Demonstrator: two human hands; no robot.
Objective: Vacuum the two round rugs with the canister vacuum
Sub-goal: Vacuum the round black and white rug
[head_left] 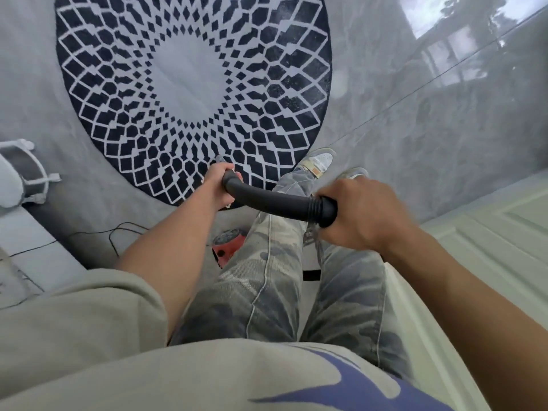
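Observation:
A round rug [192, 84] with a dark blue and white lattice pattern lies on the grey floor ahead of me. I hold the black curved vacuum handle [275, 200] across my body. My left hand [218, 180] grips its far end over the rug's near edge. My right hand [364, 212] grips the ribbed end where the hose joins; the hose itself is hidden behind that hand and my leg. The red canister vacuum [226, 246] shows partly on the floor behind my left leg. Only one rug is in view.
A white frame-like object [26, 173] stands at the left edge, with a thin black cable [112, 232] trailing on the floor near it. A white panelled door or cabinet [489, 238] runs along the right. Glossy grey floor tiles [430, 99] stretch to the right of the rug.

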